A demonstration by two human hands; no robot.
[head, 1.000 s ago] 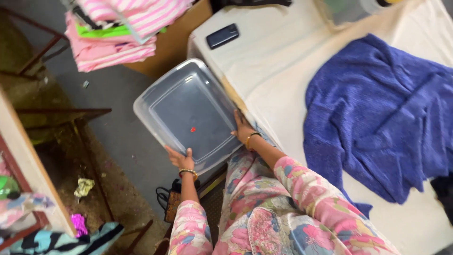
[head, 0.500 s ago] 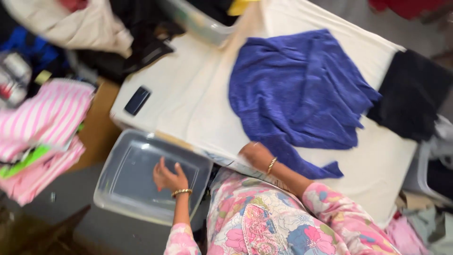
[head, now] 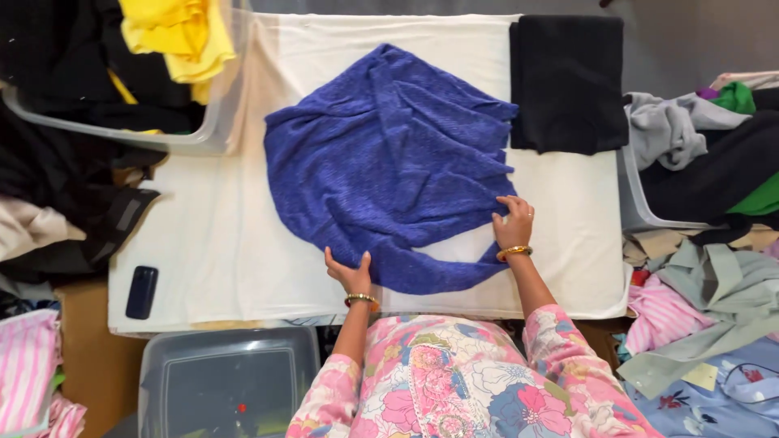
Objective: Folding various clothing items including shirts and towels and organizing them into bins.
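A crumpled blue knit garment (head: 389, 154) lies spread on a white-covered table (head: 211, 235). My left hand (head: 350, 272) rests on its near lower edge, fingers closed over the fabric. My right hand (head: 514, 223) presses on the garment's right side, by a trailing sleeve (head: 454, 272), fingers bent onto the cloth. Both wrists wear gold bangles, and my sleeves are pink and floral.
A folded black cloth (head: 568, 81) lies at the table's far right. A dark phone (head: 142, 292) sits near the left edge. A clear bin (head: 219, 97) holds yellow and black clothes; a grey bin (head: 641, 203) stands right. A clear tub (head: 219, 381) sits below.
The view swung from the clear tub beside the table to the table top. My hands left the tub and now lie on the blue garment.
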